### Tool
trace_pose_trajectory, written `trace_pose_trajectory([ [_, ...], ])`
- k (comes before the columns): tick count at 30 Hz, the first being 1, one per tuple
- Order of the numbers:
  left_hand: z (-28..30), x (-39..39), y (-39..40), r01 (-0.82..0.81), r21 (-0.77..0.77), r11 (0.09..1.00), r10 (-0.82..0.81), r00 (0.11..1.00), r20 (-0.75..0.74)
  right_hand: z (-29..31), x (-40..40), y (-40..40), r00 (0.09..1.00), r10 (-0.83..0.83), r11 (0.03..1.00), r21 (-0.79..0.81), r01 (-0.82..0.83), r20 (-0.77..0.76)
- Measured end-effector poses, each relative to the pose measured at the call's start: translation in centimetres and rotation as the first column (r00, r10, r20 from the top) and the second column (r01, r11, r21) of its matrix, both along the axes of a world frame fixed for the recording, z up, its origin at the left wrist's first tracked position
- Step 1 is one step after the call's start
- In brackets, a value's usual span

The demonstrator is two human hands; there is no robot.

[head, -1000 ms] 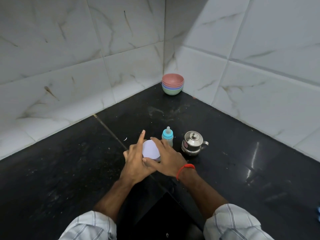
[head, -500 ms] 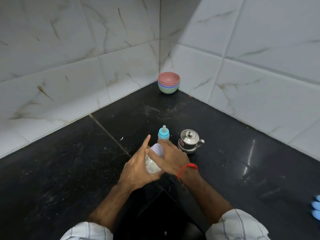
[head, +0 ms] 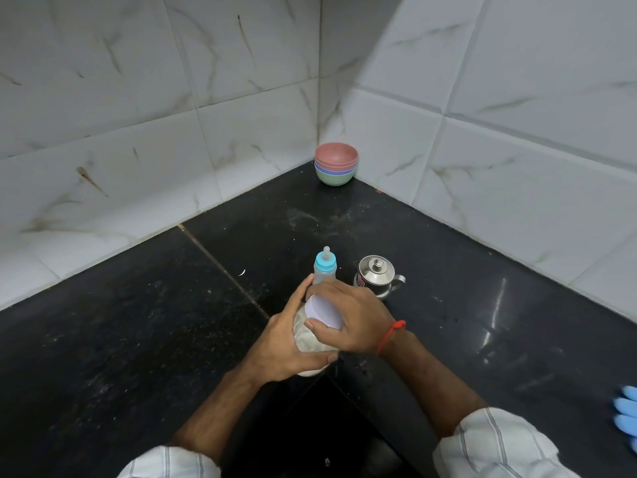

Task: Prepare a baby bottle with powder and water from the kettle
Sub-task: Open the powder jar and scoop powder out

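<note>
Powder jar (head: 312,334) is up off the black counter (head: 144,339), tilted, just in front of the baby bottle (head: 324,269). Left hand (head: 286,343) wraps its fingers round the jar's clear body; right hand (head: 351,320) curls over the pale lid (head: 324,313), gripping it. Steel kettle (head: 377,276) stands just right of the bottle. Stacked bowls (head: 336,163) sit well behind the bottle, in the tiled corner.
</note>
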State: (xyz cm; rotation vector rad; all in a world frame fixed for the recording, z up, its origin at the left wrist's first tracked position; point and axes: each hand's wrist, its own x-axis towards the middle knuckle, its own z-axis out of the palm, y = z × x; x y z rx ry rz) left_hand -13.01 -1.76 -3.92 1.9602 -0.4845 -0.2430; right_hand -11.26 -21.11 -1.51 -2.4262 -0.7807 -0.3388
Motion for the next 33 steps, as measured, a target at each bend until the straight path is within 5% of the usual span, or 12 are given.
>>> trace_pose_trajectory([
  [2, 0.0, -0.2, -0.2, -0.071, -0.029, 0.997, 0.071, 0.997, 0.0, 1.4, 0.4, -0.3, 0.982, 0.117, 0.993, 0.05, -0.111, -0.147],
  [4, 0.3, -0.1, -0.2, -0.131, -0.033, 0.991, 0.131, 0.991, 0.007, 2.8, 0.4, -0.5, 0.908, 0.277, 0.945, 0.262, -0.198, -0.315],
  [6, 0.7, 0.1, 0.1, -0.156, -0.018, 0.988, 0.156, 0.988, 0.014, 3.6, 0.2, -0.4, 0.857, 0.303, 0.916, 0.376, -0.141, -0.416],
  [11, 1.5, -0.1, 0.3, -0.141, 0.085, 0.986, 0.137, 0.989, 0.052, 4.5, 0.2, 0.6, 0.86, -0.218, 0.976, -0.125, 0.18, -0.462],
  [16, 1.2, -0.2, 0.3, -0.123, 0.098, 0.987, 0.12, 0.992, 0.044, 5.0, -0.2, 0.4, 0.772, 0.048, 0.998, 0.002, -0.061, -0.633],
  [21, 1.3, -0.2, 0.6, -0.112, 0.13, 0.985, 0.107, 0.993, 0.047, 4.0, 0.1, 0.3, 0.828, -0.136, 0.985, -0.16, 0.058, -0.543],
  [26, 0.8, -0.1, 0.9, -0.065, 0.108, 0.992, 0.065, 0.998, 0.005, 4.5, 0.1, -0.6, 0.848, 0.129, 0.983, -0.05, -0.179, -0.513],
  [33, 0.5, 0.3, 1.0, 0.039, 0.124, 0.992, -0.033, 0.998, -0.054, 3.1, -0.3, -1.5, 0.814, 0.263, 0.962, 0.079, -0.261, -0.518],
])
